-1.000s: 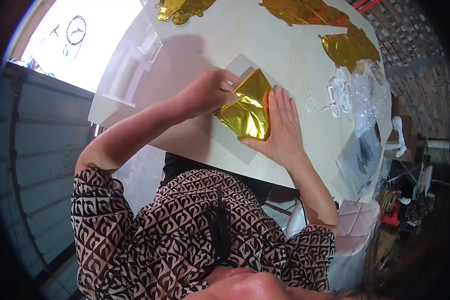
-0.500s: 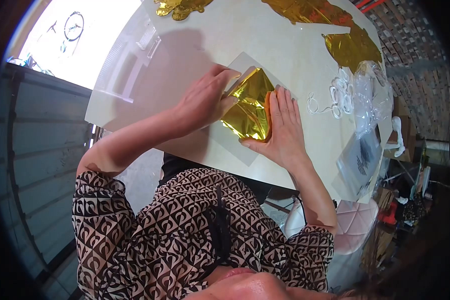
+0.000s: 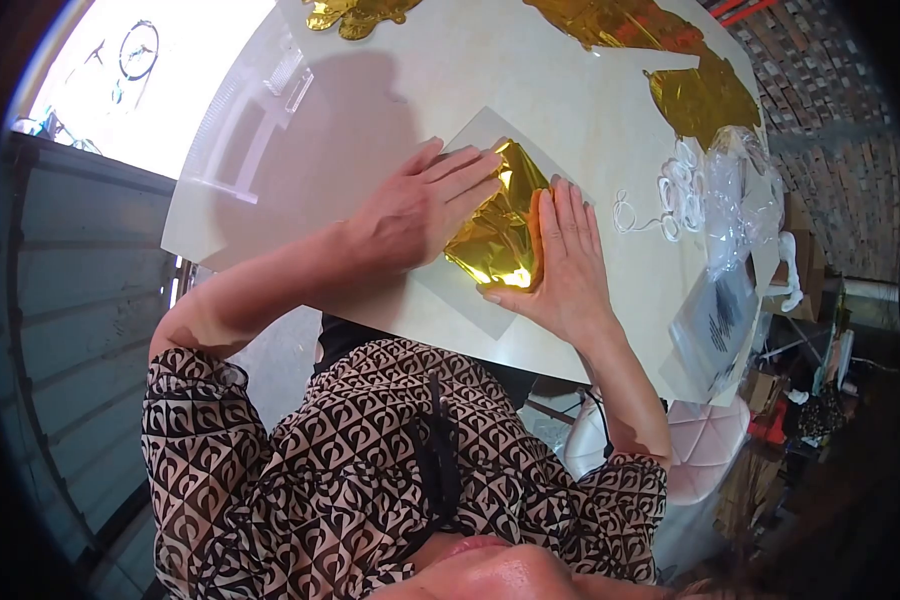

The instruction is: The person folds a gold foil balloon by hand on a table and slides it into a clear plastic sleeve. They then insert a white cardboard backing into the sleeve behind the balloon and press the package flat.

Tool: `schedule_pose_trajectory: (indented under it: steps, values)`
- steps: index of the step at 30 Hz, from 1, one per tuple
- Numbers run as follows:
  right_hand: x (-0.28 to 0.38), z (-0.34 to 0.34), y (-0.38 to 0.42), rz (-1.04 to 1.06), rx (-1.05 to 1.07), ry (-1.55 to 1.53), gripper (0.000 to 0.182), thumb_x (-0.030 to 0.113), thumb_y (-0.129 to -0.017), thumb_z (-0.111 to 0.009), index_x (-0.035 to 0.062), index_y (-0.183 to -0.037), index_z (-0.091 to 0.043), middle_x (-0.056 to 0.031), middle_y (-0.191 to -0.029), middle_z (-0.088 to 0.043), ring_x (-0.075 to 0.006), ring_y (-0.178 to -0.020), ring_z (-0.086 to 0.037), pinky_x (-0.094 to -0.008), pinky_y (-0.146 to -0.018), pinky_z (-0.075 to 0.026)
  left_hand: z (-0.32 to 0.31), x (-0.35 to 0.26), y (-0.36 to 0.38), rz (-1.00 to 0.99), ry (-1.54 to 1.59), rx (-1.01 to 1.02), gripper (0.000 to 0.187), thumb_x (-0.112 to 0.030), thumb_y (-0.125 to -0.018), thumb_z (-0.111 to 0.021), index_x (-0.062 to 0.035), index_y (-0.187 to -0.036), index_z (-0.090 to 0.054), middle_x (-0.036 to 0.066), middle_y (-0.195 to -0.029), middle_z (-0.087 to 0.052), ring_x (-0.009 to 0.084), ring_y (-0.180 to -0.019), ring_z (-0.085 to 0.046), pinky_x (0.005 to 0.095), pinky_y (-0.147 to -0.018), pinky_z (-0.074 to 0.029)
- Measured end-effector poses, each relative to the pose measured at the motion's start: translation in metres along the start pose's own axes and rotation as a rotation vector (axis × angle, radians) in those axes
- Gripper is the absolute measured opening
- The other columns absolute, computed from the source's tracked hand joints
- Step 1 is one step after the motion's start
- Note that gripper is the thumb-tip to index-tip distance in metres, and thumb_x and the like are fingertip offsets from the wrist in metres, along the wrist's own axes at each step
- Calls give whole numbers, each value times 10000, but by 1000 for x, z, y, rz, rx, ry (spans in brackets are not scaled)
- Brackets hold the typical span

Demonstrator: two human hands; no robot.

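A shiny gold foil piece [image 3: 515, 230], folded into a compact shape with creases, lies on a clear plastic sleeve [image 3: 488, 125] on the table. My left hand [image 3: 420, 208] rests along the foil's left side, fingers stretched out and partly covering it. Against its right edge, my right hand [image 3: 570, 255] lies flat with fingers extended and thumb along the near edge. A strip of orange shows between the foil and the right hand. The foil's left edge is partly hidden by the left fingers.
More gold foil [image 3: 705, 98] spreads over the table's far right, and another gold foil piece [image 3: 360, 15] lies at the far edge. White cord [image 3: 680, 195], a clear plastic bag [image 3: 740, 200] and printed clear packets [image 3: 715, 325] sit to the right. A pink quilted seat [image 3: 705, 450] stands below the table.
My left hand has gone from a bent grasp at the foil's left edge to stretched fingers lying over that side. My right hand stays almost in place.
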State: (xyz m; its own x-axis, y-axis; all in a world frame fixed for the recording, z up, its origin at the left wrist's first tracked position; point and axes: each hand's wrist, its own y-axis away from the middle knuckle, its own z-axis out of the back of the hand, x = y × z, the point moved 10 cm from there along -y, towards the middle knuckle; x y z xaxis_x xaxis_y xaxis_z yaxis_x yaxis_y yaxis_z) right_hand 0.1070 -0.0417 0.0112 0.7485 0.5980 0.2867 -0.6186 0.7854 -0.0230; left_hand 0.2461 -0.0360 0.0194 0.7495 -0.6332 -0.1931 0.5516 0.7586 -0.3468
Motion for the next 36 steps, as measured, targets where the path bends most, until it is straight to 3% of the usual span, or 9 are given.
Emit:
schedule_pose_trajectory:
  steps: [7, 10, 20, 23, 26, 28, 32, 34, 36]
  values:
    - [-12, 24, -16, 96, -34, -38, 1085, 461, -778, -816, 13, -1580, -237, -242, -1637, -230, -403, -1530, -198, -521, -1238, -177, 3, 2, 3, 34, 43, -21, 535, -186, -875, -651, -39, -1383, -573, 141, -1509, -499, 291, -1406, -461, 511, -1175, -307]
    - [-25, 17, -21, -8, -15, -166, 1095, 469, -772, -819, -8, -1573, -244, -263, -1632, -225, -424, -1527, -194, -539, -1228, -191, 5, 3, 2, 51, 77, -27, 532, -179, -873, -652, -34, -1379, -576, 157, -1511, -493, 302, -1404, -463, 517, -1180, -301]
    - [1, -3, -7, 26, -1, -21, 1248, 610, -740, -789, -30, -1592, -140, -274, -1659, -100, -443, -1547, -58, -543, -1245, -91, 4, 3, 0, 51, 106, -8, 503, -134, -879, -648, -29, -1366, -580, 165, -1519, -475, 294, -1428, -428, 509, -1184, -299]
    - [0, -4, -6, 19, -12, -3, 1267, 622, -724, -794, -34, -1590, -142, -274, -1657, -111, -436, -1547, -73, -536, -1249, -93, 7, 9, -8, 107, 154, -31, 485, -125, -887, -645, -37, -1360, -584, 176, -1441, -551, 299, -1373, -496, 468, -1154, -348]
    - [-1, -4, -6, 18, -20, 1, 1276, 629, -714, -797, -39, -1586, -147, -271, -1656, -121, -424, -1548, -84, -523, -1254, -92, 29, 26, -23, 319, 374, -84, 400, -157, -906, -651, -14, -1280, -636, 195, -1229, -681, 333, -1196, -630, 425, -1034, -469]
    - [-1, -3, -6, 21, -27, 7, 1271, 625, -714, -799, -41, -1584, -155, -269, -1654, -131, -411, -1550, -90, -508, -1260, -93, 11, 53, -21, 695, 630, 77, 377, -230, -906, -685, 15, -1191, -675, 208, -1011, -737, 353, -986, -708, 396, -869, -548]
    - [-1, -2, -6, 23, -42, 10, 1267, 624, -714, -798, -45, -1582, -161, -269, -1653, -137, -408, -1551, -92, -502, -1261, -94, -1, 82, -38, 608, 658, -51, 403, -297, -870, -736, 44, -1083, -708, 203, -925, -743, 304, -856, -723, 371, -769, -556]
    - [-2, -3, -6, 13, -30, 4, 1267, 628, -716, -794, -53, -1578, -164, -269, -1652, -142, -402, -1552, -95, -497, -1263, -93, -25, 81, -42, 695, 815, 188, 398, -270, -872, -772, 42, -1111, -708, 126, -957, -742, 194, -851, -700, 306, -801, -552]
    - [-1, -3, -6, 15, -38, 3, 1268, 632, -715, -793, -55, -1577, -165, -269, -1651, -146, -400, -1551, -101, -498, -1263, -94, -23, 79, -45, 712, 815, 214, 395, -273, -859, -788, 45, -1082, -715, 111, -946, -738, 176, -837, -692, 295, -780, -553]
